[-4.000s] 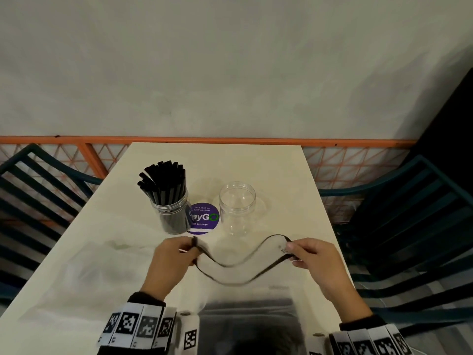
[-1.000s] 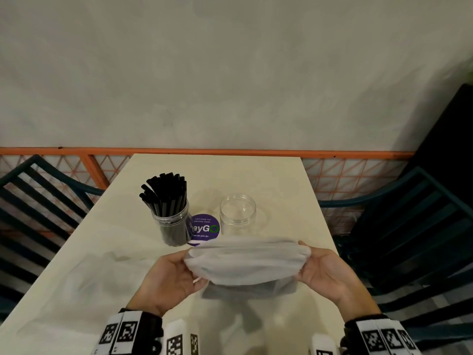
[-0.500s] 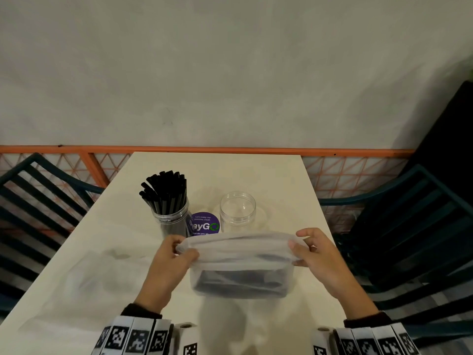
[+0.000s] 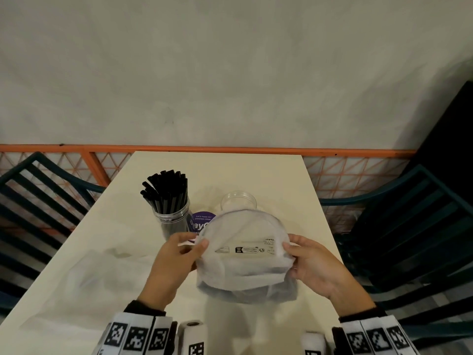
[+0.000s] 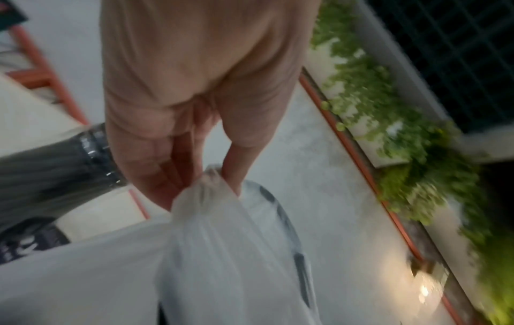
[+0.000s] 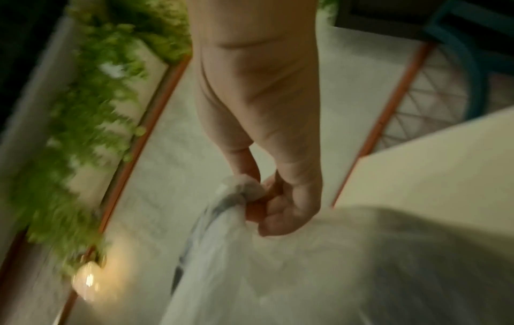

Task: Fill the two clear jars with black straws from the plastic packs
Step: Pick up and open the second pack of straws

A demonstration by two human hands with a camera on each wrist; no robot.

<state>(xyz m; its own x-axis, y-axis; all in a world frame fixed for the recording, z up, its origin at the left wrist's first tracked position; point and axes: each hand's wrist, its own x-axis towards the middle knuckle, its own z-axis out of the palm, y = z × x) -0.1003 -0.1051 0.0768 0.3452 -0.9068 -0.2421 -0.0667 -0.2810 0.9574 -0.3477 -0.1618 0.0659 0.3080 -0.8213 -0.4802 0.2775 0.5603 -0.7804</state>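
Both hands hold up a clear plastic pack (image 4: 245, 254) above the table's near middle; dark straws show dimly through its lower part (image 4: 245, 293). My left hand (image 4: 179, 254) pinches the pack's left top edge (image 5: 211, 180), thumb on the near side. My right hand (image 4: 309, 262) grips the right top edge, bunched plastic (image 6: 244, 187) between thumb and curled fingers. Behind the pack stands an empty clear jar (image 4: 238, 199), partly hidden by it. To its left a second clear jar (image 4: 172, 219) is full of upright black straws (image 4: 166, 190).
A purple round sticker (image 4: 201, 222) lies between the jars. An empty clear plastic bag (image 4: 84, 272) lies flat on the cream table (image 4: 217, 172) at the left. Dark green chairs (image 4: 409, 226) flank the table, and an orange rail (image 4: 230, 149) runs behind it.
The pack has been lifted and its folded top has risen, now covering most of the empty jar. Both hands moved up a little, still holding its edges.
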